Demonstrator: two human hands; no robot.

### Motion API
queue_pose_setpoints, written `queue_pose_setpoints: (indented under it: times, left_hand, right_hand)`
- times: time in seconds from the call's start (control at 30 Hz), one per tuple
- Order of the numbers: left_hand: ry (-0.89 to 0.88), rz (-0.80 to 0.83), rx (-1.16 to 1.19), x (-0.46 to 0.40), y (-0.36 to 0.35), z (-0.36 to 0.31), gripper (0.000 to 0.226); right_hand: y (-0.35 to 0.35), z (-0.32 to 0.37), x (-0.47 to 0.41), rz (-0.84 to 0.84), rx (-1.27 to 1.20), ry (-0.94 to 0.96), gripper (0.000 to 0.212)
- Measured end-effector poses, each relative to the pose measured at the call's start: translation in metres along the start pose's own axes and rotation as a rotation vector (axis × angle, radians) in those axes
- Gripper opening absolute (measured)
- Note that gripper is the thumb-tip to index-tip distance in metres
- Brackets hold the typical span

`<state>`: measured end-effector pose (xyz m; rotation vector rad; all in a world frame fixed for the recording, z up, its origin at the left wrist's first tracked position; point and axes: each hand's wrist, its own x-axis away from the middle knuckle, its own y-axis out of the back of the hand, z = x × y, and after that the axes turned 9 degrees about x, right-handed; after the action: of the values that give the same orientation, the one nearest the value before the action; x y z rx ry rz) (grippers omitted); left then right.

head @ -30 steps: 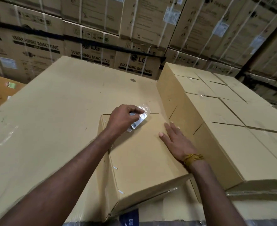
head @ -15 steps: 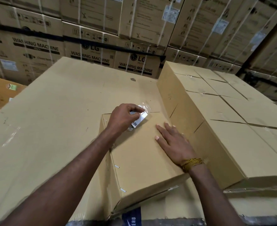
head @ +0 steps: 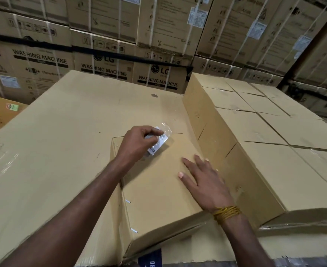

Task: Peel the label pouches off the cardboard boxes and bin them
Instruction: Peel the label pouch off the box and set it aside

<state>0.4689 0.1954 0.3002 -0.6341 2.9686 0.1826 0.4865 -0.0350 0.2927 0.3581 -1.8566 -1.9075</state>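
A clear plastic label pouch with a white barcode slip inside sits at the far end of a small cardboard box. My left hand pinches the pouch between thumb and fingertips; its upper edge is lifted and crinkled. My right hand lies flat on the box top to the right of the pouch, fingers straight, a yellow thread band at the wrist. No bin is in view.
A large flat carton lies to the left of the small box. A taller block of taped cartons stands to the right. Stacked washing machine boxes fill the background.
My left hand has turned slightly and the pouch's upper edge has come up a little more. My right hand has slid a bit toward me on the box top.
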Motion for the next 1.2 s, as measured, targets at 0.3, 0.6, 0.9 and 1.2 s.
queue_pose_setpoints:
  times: [0.3,0.6,0.9,1.2]
  left_hand:
    - [-0.042,0.018,-0.25,0.135,-0.018,-0.003,0.025]
    - [-0.063,0.01,-0.229,0.048,-0.057,0.01,0.018]
    - [-0.038,0.009,-0.147,-0.075,-0.112,0.016,0.024]
    - [-0.004,0.056,-0.072,-0.134,-0.153,0.015,0.023]
  right_hand:
    - [-0.005,-0.02,0.057,0.07,-0.041,0.18,0.081]
    - [-0.006,-0.066,-0.007,-0.059,-0.051,0.165,0.089]
    - [-0.002,-0.103,-0.108,-0.126,-0.1,-0.008,0.064]
    - [0.002,-0.131,-0.143,-0.209,-0.25,-0.149,0.061]
